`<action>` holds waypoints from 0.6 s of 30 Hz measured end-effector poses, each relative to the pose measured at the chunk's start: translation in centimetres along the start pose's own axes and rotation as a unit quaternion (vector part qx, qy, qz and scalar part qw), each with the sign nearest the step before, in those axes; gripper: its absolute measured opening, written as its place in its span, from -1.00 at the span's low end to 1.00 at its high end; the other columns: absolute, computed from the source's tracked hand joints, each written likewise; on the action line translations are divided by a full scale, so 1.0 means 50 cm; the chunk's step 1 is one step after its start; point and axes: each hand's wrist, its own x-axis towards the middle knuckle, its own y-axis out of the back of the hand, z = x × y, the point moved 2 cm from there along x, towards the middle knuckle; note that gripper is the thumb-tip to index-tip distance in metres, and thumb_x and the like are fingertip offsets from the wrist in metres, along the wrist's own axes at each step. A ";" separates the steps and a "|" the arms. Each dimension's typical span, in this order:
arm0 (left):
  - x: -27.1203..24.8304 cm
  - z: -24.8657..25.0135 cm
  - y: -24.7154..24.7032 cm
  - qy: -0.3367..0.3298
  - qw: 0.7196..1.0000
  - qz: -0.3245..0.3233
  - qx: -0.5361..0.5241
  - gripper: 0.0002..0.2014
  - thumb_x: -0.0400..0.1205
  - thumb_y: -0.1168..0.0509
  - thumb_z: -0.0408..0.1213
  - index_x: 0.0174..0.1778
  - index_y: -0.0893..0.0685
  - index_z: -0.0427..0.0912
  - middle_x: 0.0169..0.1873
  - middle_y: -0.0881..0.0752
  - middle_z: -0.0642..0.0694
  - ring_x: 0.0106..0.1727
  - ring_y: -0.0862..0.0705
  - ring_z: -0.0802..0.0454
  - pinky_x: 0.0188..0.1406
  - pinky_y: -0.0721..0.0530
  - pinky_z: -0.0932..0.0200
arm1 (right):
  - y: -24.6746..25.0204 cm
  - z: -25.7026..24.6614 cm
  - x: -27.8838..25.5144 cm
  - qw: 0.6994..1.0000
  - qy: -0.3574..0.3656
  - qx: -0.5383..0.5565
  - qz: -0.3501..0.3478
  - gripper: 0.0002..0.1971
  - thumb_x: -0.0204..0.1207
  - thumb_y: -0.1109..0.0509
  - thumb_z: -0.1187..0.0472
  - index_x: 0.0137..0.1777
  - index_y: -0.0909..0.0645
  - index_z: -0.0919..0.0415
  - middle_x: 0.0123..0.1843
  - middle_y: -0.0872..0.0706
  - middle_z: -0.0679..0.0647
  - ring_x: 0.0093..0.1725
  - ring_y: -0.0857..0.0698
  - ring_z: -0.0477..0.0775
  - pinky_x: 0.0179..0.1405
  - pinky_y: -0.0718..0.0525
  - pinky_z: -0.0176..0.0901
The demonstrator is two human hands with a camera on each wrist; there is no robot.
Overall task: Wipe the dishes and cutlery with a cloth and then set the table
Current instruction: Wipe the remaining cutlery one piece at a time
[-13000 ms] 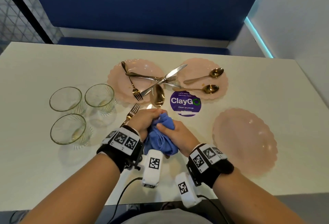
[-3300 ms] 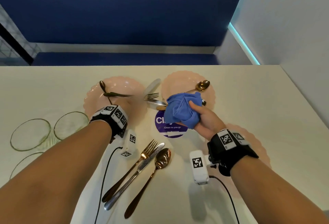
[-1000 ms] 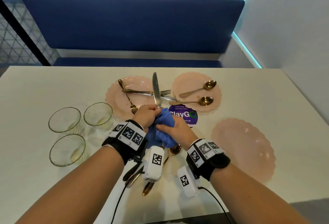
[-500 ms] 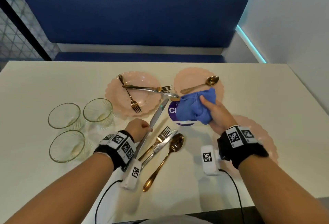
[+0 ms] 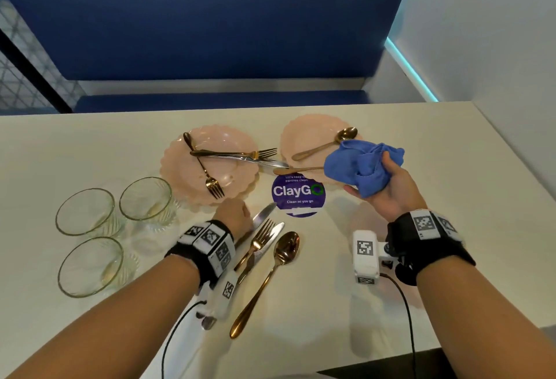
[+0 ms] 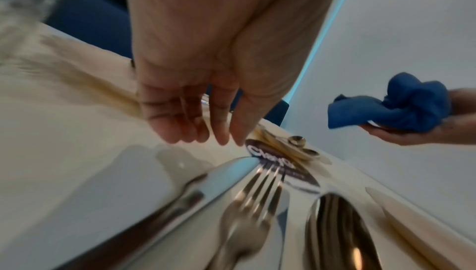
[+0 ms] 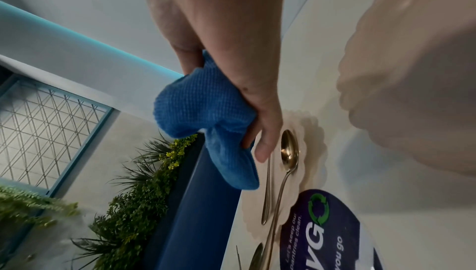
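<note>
Item: left hand (image 5: 234,215), fingers loose and straight, holding nothing, hovering just above the knife (image 5: 261,216) laid on the table (image 5: 451,168) beside a fork (image 5: 257,241) and a gold spoon (image 5: 272,276).

Item: right hand (image 5: 388,189), raised, fingers curled round a bunched blue cloth (image 5: 362,168).

Item: cutlery not yet laid with that set. Two forks and a knife crossed on the left pink plate (image 5: 180,165); two spoons on the far pink plate (image 5: 304,131).

Key relation, as judged: the crossed pieces lie just beyond the left hand, long axes running roughly left to right. The left hand is nearer and likely fetches; the cloth hand waits to the right.

Item: three empty glasses (image 5: 146,198), far left.
</note>
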 end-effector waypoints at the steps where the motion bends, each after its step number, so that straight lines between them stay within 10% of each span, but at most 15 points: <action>1: 0.012 0.027 0.006 0.001 1.000 0.017 -0.025 -0.79 0.62 -0.26 -0.26 0.09 -0.63 -0.28 0.06 -0.68 -0.19 0.04 -0.61 -0.05 0.04 -0.51 0.18 | 0.003 -0.001 0.007 1.000 0.009 -0.009 0.024 -0.47 0.68 -0.08 -0.02 -0.30 -0.82 0.08 -0.07 -0.77 0.10 -0.07 -0.77 0.11 -0.04 -0.76 0.04; 5: 0.070 0.115 0.016 0.019 0.990 0.043 -0.130 -0.65 0.68 -0.17 -0.14 0.18 -0.60 -0.37 0.10 -0.68 -0.27 0.14 -0.63 -0.18 0.05 -0.51 0.10 | 0.028 -0.010 0.013 0.997 0.011 -0.001 0.080 -0.55 0.50 -0.36 -0.07 0.28 -0.52 0.19 0.11 -0.58 0.14 0.18 -0.57 0.07 0.26 -0.55 0.04; 8: 0.118 0.142 0.000 0.050 0.979 0.028 -0.195 -0.63 0.69 -0.11 -0.08 0.21 -0.61 -0.27 0.07 -0.71 -0.29 0.09 -0.67 -0.21 0.04 -0.58 0.05 | 0.067 -0.012 0.013 0.998 -0.010 -0.013 0.056 -0.59 0.69 -0.01 -0.02 0.10 -0.70 0.09 0.17 -0.68 0.13 0.07 -0.74 0.05 0.15 -0.63 0.15; 12: 0.150 0.163 -0.015 0.070 0.950 0.013 -0.306 -0.65 0.65 -0.21 -0.15 -0.46 -0.50 -0.16 -0.44 -0.58 -0.11 -0.33 -0.57 -0.08 -0.26 -0.57 0.24 | 0.110 -0.012 0.011 0.999 -0.008 0.001 0.054 -0.50 0.71 0.01 0.00 0.50 -0.34 0.32 0.29 -0.61 0.24 0.23 -0.63 0.20 0.44 -0.35 0.43; 14: 0.160 0.168 -0.019 0.071 0.940 -0.003 -0.334 -0.70 0.62 -0.27 -0.22 -0.45 -0.46 -0.08 -0.43 -0.52 -0.02 -0.42 -0.52 0.08 -0.50 -0.58 0.40 | 0.123 -0.009 0.020 0.998 -0.006 0.019 0.062 -0.48 0.72 0.01 0.01 0.53 -0.27 0.36 0.28 -0.60 0.27 0.30 -0.57 0.25 0.50 -0.28 0.41; 18: 0.166 0.179 -0.020 0.069 0.944 -0.034 -0.322 -0.74 0.59 -0.29 -0.33 -0.42 -0.49 -0.07 -0.71 -0.61 0.07 -0.45 -0.56 0.11 -0.35 -0.60 0.23 | 0.129 -0.011 0.036 0.997 -0.028 0.065 0.041 -0.49 0.69 -0.03 0.00 0.51 -0.32 0.31 0.30 -0.59 0.30 0.43 -0.49 0.29 0.54 -0.26 0.35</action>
